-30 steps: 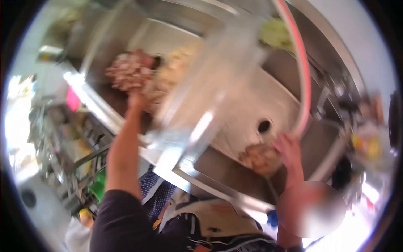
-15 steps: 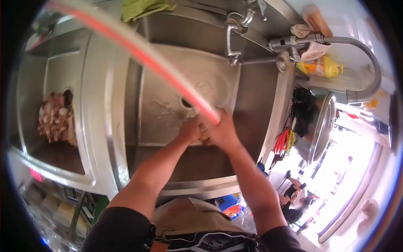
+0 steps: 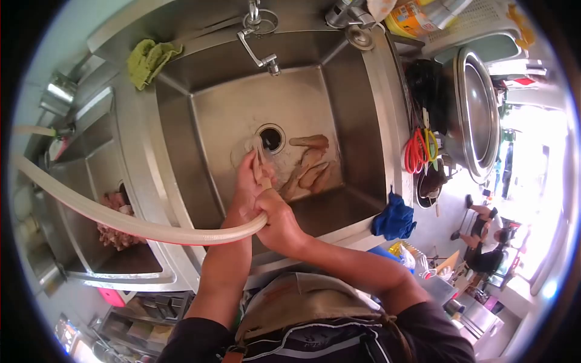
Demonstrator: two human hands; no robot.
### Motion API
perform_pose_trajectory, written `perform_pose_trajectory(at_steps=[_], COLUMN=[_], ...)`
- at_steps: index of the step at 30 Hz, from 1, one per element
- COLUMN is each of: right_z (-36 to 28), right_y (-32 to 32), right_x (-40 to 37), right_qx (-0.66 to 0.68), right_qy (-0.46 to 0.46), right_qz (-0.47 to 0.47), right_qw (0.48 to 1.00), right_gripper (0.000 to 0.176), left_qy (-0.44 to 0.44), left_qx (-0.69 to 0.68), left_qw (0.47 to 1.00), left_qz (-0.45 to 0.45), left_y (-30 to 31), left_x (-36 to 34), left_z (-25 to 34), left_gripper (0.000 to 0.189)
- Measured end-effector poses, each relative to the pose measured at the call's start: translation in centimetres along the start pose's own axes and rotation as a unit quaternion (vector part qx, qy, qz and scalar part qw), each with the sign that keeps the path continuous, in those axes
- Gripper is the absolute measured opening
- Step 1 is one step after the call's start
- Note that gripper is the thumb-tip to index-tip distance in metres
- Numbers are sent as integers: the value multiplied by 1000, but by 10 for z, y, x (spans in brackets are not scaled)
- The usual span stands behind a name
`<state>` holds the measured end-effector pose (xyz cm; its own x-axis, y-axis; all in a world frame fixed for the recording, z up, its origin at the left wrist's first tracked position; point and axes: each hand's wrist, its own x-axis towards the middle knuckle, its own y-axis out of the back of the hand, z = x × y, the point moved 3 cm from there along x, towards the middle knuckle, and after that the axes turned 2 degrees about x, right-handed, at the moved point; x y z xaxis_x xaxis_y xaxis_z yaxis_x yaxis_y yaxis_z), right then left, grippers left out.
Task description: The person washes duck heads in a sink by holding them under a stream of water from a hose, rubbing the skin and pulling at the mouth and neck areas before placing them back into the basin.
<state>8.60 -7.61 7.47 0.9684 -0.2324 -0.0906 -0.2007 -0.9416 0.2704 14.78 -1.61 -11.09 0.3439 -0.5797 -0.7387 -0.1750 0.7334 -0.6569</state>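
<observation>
My right hand grips the end of a pale hose with a red stripe, low over the big steel sink. Just beyond it, my left hand is curled in the stream of water, its fingers bent around something pale; I cannot tell what. Water splashes onto the sink floor close to the drain. Several brownish pieces of raw meat, poultry-like in shape, lie to the right of the drain, apart from both hands.
A second sink on the left holds a heap of pinkish meat. The faucet reaches over the far rim, with a green cloth to its left. A blue cloth, scissors and a metal basin are rightward. A person is farther off.
The hose has swung from crossing above the sink to curving in low from the left. My hands have shifted left and nearer me, and the meat pieces in the sink have come into view.
</observation>
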Motion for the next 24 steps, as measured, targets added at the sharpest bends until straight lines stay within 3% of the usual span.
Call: perform_pose_trajectory(at_steps=[1,4,8,10,17,20,24], right_z=[-3,-5,-8,-14,-32,-31,-38], right_y=[-3,-2,-3,1,9,11,8], right_x=[-6,-14,-19,-19,-20,-15,-16], right_qx=[5,-1,4,0,-26,-44,-29], right_qy=[1,15,39,58,87,83,81], right_qz=[-1,-14,-41,-46,-114,-134,-172], right_qw=[1000,1000,998,997,989,987,981], right_gripper=[26,27,31,31,21,17,13], left_qy=[-6,-138,-155,-192,-351,-348,-331], left_qx=[18,181,181,160,154,108,34], left_qw=[1000,973,962,957,920,931,943], left_qz=[-3,36,132,147,77,-19,2], left_y=[-7,-41,-7,-37,-53,-46,-55], left_x=[-7,-47,-36,-62,-82,-79,-92], left_z=[3,6,-4,0,-3,2,12], left_gripper=[12,13,16,17,14,12,9])
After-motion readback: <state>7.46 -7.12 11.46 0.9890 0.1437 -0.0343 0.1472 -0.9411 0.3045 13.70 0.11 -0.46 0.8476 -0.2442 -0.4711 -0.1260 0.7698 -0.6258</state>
